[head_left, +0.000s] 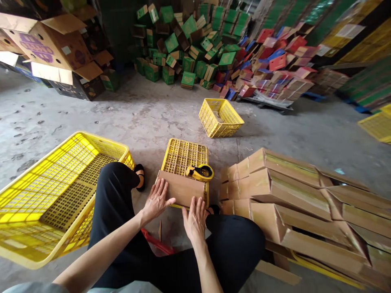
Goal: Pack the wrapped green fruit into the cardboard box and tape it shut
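Observation:
A brown cardboard box (182, 189) lies on an upturned yellow plastic crate (185, 156) between my knees. My left hand (157, 200) rests flat on the box's left end, fingers stretched out and thumb apart. On the right end, my right hand (195, 217) touches the near edge with its fingers extended. A yellow and black tape dispenser (200, 172) sits on the crate just beyond the box. Neither hand is wrapped around anything. The underside of the box is hidden.
At my left stands a large yellow crate (65, 195). Stacked cardboard boxes (290, 203) rise close on my right. Ahead is a smaller yellow crate (221, 118), with piles of green boxes (189, 61) and red boxes (277, 63) behind. Big cartons (58, 49) stand far left.

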Tool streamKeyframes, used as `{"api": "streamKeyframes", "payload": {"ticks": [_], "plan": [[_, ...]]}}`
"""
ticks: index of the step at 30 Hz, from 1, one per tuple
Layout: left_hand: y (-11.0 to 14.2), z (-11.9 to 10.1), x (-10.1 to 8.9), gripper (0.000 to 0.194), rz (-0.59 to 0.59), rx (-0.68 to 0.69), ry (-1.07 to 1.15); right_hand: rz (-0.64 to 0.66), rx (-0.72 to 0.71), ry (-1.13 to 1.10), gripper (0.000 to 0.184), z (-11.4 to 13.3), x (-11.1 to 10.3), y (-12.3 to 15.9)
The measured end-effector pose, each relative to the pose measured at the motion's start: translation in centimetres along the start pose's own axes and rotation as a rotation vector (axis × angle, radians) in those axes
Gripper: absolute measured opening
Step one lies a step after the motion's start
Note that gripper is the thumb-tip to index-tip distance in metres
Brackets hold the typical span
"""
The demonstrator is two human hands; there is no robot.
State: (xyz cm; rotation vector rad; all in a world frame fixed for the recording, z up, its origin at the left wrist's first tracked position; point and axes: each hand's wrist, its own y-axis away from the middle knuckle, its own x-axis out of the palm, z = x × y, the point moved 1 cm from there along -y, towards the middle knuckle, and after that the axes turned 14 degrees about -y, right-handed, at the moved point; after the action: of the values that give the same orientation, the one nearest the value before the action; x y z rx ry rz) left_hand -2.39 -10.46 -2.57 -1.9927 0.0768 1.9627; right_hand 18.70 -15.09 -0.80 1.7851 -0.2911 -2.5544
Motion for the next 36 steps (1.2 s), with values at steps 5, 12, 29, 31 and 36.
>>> {"api": "streamKeyframes", "payload": {"ticks": [5, 12, 29, 31, 36], "plan": [[0.2, -4.4, -0.7, 0.085, 0.003, 0.078, 0.023, -0.054, 0.073, -0.038, 0.071, 1.2, -0.5, -2.7], [0.0, -1.3, -1.5, 0.070, 0.078, 0.164, 0.078, -0.035, -0.048, 0.021, 0.060, 0.9, -0.9, -3.0], [-0.6, -1.7, -0.4, 0.068, 0.109, 0.042, 0.270, 0.031, -0.194, -0.064, 0.061, 4.7, 1.2, -2.0], [-0.1, 0.4, -0.6, 0.072, 0.115, 0.011, 0.231, -0.007, -0.086, -0.033, 0.061, 2.9, 0.0, -2.4], [0.8, 1.8, -0.4, 0.071, 0.125, -0.082, 0.194, -0.095, -0.020, 0.001, 0.063, 1.6, 0.3, -1.9]]}}
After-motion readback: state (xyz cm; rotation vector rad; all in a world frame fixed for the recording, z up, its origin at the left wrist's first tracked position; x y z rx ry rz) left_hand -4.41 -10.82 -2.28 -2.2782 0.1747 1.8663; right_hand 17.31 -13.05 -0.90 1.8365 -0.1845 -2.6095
